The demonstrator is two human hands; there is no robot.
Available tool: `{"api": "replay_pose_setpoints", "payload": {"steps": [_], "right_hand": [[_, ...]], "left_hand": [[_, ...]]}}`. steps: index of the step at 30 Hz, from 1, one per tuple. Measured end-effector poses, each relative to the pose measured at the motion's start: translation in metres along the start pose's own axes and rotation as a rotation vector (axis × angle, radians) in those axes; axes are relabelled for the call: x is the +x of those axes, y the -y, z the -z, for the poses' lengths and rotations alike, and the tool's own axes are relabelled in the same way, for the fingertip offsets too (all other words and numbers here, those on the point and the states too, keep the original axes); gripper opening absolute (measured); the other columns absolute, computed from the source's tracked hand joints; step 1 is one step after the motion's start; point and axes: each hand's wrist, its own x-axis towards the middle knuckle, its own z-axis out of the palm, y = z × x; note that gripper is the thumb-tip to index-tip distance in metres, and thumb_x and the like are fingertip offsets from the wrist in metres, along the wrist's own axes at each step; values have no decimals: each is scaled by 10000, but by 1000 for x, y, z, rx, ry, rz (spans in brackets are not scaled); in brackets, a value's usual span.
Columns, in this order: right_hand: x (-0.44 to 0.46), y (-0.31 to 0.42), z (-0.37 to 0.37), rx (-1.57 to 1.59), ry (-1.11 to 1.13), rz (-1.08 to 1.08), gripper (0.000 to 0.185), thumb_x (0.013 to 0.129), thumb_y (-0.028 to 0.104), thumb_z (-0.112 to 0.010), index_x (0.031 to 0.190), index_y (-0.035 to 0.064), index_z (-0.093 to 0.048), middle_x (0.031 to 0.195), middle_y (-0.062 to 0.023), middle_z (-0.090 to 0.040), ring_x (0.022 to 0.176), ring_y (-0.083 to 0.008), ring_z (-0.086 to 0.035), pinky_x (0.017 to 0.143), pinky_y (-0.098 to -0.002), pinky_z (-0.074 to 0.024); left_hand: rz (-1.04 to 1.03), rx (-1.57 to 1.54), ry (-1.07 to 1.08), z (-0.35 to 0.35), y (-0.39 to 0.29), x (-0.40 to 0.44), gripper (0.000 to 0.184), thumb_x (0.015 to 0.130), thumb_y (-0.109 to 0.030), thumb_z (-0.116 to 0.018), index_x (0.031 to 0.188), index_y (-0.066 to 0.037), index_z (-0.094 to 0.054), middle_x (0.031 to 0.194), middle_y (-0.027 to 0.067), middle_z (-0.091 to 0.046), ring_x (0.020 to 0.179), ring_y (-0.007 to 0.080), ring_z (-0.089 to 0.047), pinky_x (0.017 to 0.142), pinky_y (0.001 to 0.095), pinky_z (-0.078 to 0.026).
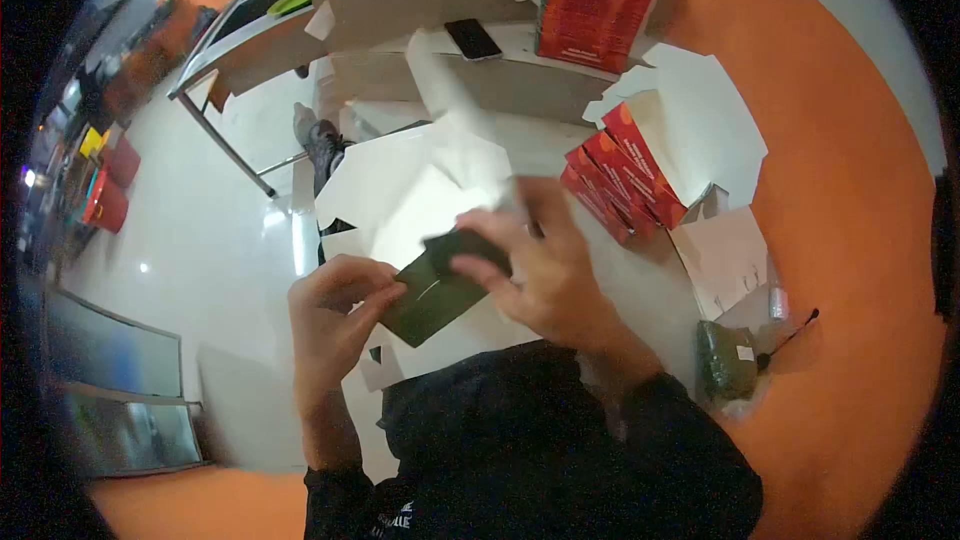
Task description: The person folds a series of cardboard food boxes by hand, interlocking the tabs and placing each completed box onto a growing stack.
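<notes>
So, going off the green piece (420, 310) in the person's hands: way out to the left of it, and farther off, there's a red bin (105, 202). Closer in but still up and left of the green piece, a bright green plate or tray (292, 1) sits on a ledge, and a dark shoe (325, 155) shows lower down, nearer to it.

Right at the green piece's left end is the left hand (340, 305), thumb and fingertips pinched onto that corner. The piece itself is flat, dark and tilted, held over a big white sheet (365, 175) that spreads out behind it. The right hand (550, 275) is on the right end, thumb lying across the face and fingers along the far edge. It's pretty blurred, so can't really tell if it's clamped down or just touching. The two hands are apart, with the piece between them.

Straight beyond it is a black phone (473, 40), then a tall red stack (603, 0) up and to the right. Farther right of the green piece come some red cartons (610, 190) leaning by an open white box (735, 120), and off to its lower right, a dark green bag (722, 365) with a white label.
</notes>
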Motion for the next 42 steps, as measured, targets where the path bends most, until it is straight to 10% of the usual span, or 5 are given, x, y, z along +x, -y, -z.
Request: {"api": "replay_pose_setpoints", "payload": {"steps": [20,25,32,37,42], "right_hand": [[4,-3,5,48,310,133,786,654,402,-787,1324,165,-451,1364,-239,-325,1220,-401,-416,1001,-469,-359],[15,-25,29,290,295,84,859,616,232,-828,1350,124,-394,1394,-204,-315,1282,-362,-360,1051,-433,-323],[25,-92,33,953,409,-43,926,641,155,-809,1417,104,-307,1447,-122,-311,1310,-231,-334,1097,-394,-270],[34,-50,31,87,55,81,618,782,208,-713,1314,52,-440,1392,-169,-397,1249,-320,-439,989,-363,-403],[1,28,7,106,409,512,391,811,183,-615,1148,7,-528,1245,-204,-510,876,-276,-638,684,-325,-540]], "left_hand": [[-262,130,-94,-12,-32,-3,172,682,108,-707,820,46,-625,845,128,-679,762,159,-659,679,247,-524],[-176,176,174,13,-30,-11,934,476,-342,-907,1217,40,-486,1101,165,-620,1082,268,-574,968,425,-401],[-283,531,551,43,-23,-22,404,631,-87,-750,1015,-24,-640,1022,165,-644,1030,349,-598,904,416,-449],[-443,711,198,25,-22,-22,193,616,-22,-711,784,-28,-616,769,109,-645,673,306,-610,590,362,-464],[-220,952,464,9,-31,-20,217,654,-35,-731,856,-59,-654,841,86,-678,862,279,-642,811,399,-470]]}}
